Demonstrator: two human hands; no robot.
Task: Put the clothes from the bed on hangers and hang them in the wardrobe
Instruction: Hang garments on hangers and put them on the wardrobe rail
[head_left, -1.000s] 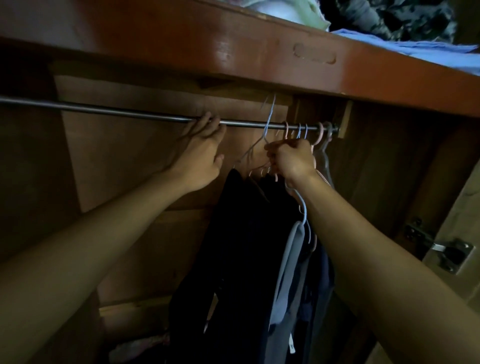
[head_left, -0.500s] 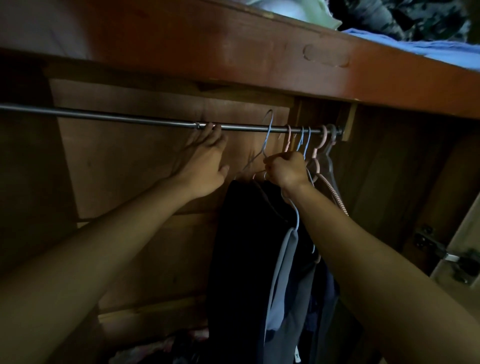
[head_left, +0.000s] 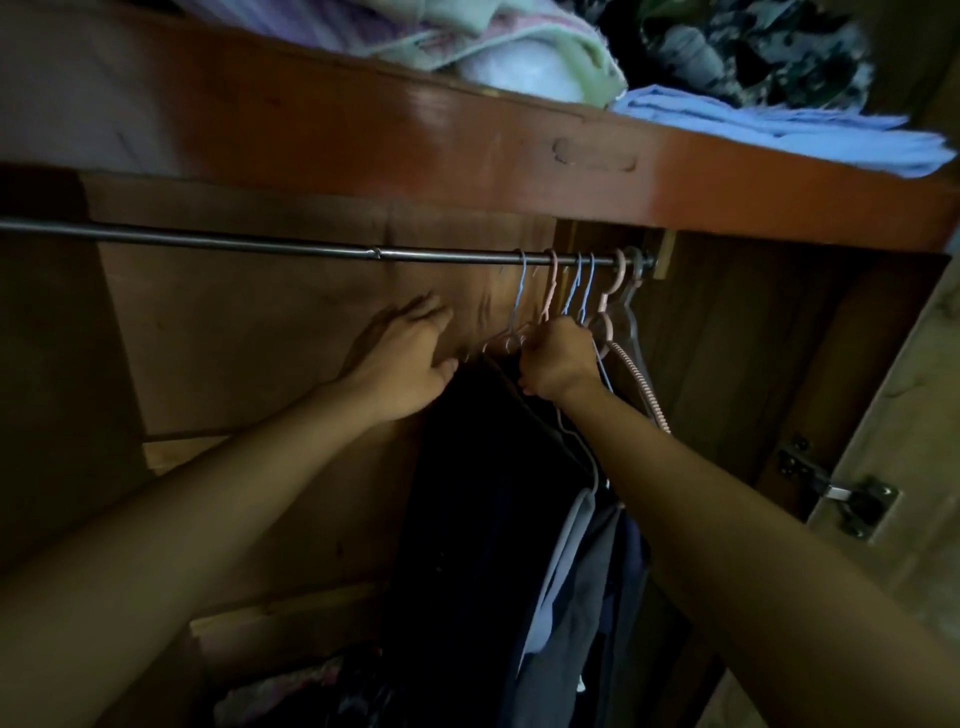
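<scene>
dark soft garment (head_left: 467, 467) hangs limp from thin wire hangers (head_left: 524, 312) on the steel wardrobe rail (head_left: 260, 248); likely light, best held at the hanger necks. right hand (head_left: 558, 358) pinches those necks; left hand (head_left: 402, 358) loose, holding nothing. rail leftward bare, wooden side wall (head_left: 753, 364) close on the right

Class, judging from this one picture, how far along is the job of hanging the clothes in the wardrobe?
Done: several hangers hook the rail, with dark clothes hanging below. In hand: the right hand grips hangers near their necks; the left hand is open beside them. Left: unknown, the bed is out of view.
</scene>
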